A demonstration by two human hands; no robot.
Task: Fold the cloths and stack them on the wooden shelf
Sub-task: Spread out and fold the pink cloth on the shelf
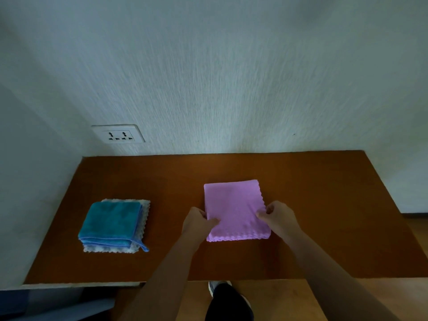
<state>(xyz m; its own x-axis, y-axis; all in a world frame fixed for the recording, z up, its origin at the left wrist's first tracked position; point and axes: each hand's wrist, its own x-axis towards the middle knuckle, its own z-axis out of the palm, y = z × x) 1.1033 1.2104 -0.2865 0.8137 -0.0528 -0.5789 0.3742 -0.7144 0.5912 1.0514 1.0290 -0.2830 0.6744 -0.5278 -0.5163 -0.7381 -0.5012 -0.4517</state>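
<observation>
- At the near middle of the wooden shelf (pixel 324 205), a person's left hand (pixel 196 224) and right hand (pixel 280 218) each keep a closed grip on a folded pink cloth (pixel 234 209), with thumbs on top and fingers curled at its edges.
- The left hand pinches the cloth's left edge and the right hand its right edge, both toward its near end.
- The pink cloth lies flat on the shelf as a rectangle, with scalloped edges layered along its near side and running up its right side.
- Well apart to the left, a folded blue cloth (pixel 111 221) sits on a folded white cloth (pixel 144 212). The white cloth's scalloped border shows at the far, right and near sides.
- A small blue loop (pixel 143 246) hangs at that stack's near right corner.
- Behind the shelf, a pale textured wall (pixel 231 77) carries a white socket (pixel 118 134) above the far left corner.
- Below the shelf's near edge, a dark trouser leg (pixel 228 302) and a pale shoe (pixel 213 287) show against a wooden floor (pixel 289 297).
</observation>
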